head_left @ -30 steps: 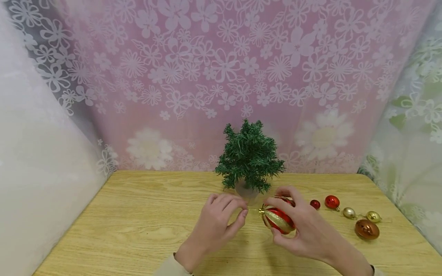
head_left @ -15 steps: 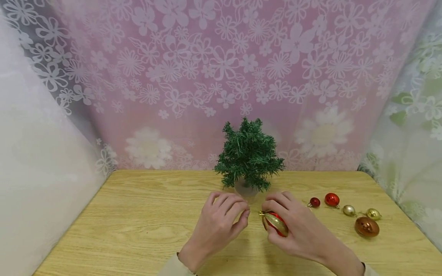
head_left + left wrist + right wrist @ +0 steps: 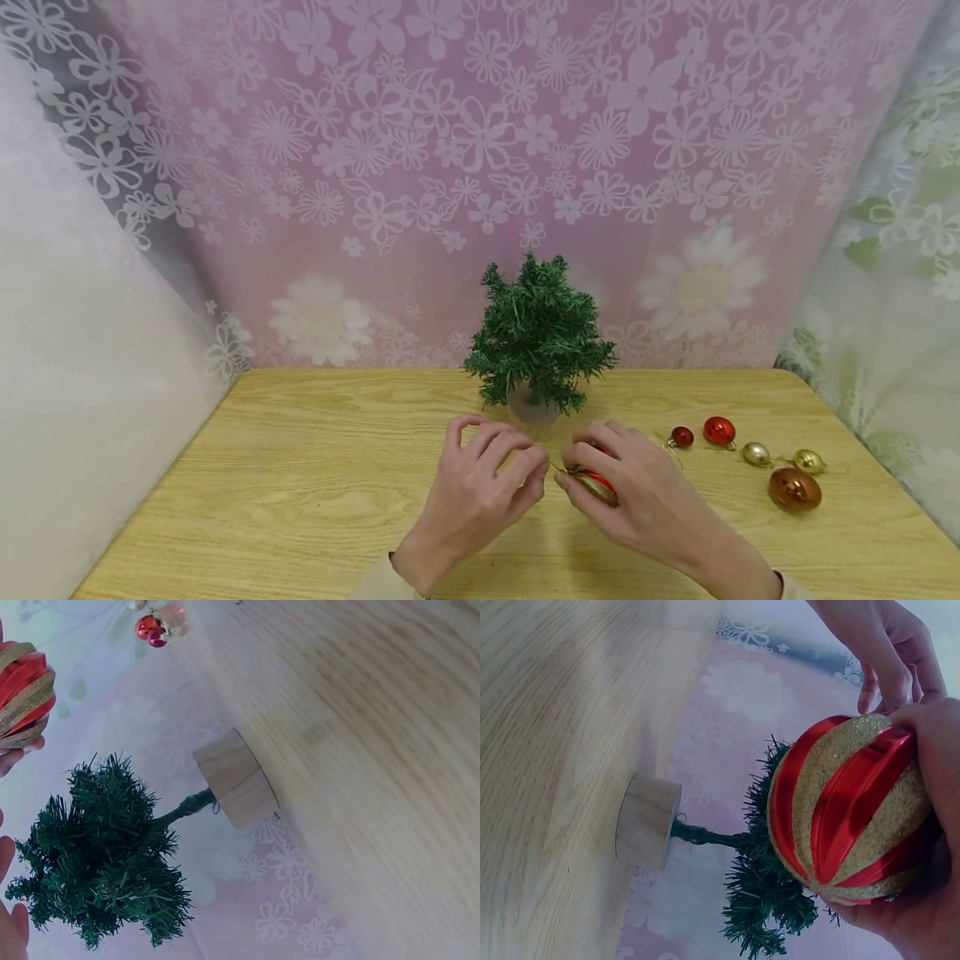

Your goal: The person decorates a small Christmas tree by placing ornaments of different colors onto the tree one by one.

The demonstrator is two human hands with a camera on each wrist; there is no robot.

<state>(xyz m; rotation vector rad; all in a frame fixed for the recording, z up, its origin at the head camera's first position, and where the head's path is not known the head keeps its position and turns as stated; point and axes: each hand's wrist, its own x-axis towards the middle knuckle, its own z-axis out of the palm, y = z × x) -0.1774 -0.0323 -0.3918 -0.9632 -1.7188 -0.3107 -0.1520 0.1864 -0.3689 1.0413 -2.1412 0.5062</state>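
My right hand [image 3: 637, 496] grips a red Christmas bauble [image 3: 597, 485] with gold glitter stripes, held above the table before the tree. In the right wrist view the bauble [image 3: 847, 810] fills much of the palm side, its round bottom facing the camera. My left hand [image 3: 483, 483] is just left of the bauble's cap, thumb and forefinger together on its thin gold hanging cord, which shows faintly between the hands. Behind both hands stands a small green artificial Christmas tree [image 3: 538, 333]. Its round wooden base [image 3: 236, 778] shows in the left wrist view.
To the right on the wooden table [image 3: 315, 475] lie several small baubles: a dark red one [image 3: 682, 437], a bright red one [image 3: 719, 431], a pale gold one [image 3: 756, 454], a yellow-gold one [image 3: 808, 461] and a larger brown one [image 3: 795, 489]. A floral curtain [image 3: 420, 167] hangs behind.
My right hand has turned the bauble and moved slightly left, its thumb now near the cap. More of the bauble is covered. The left hand has shifted slightly right, nearer to it.
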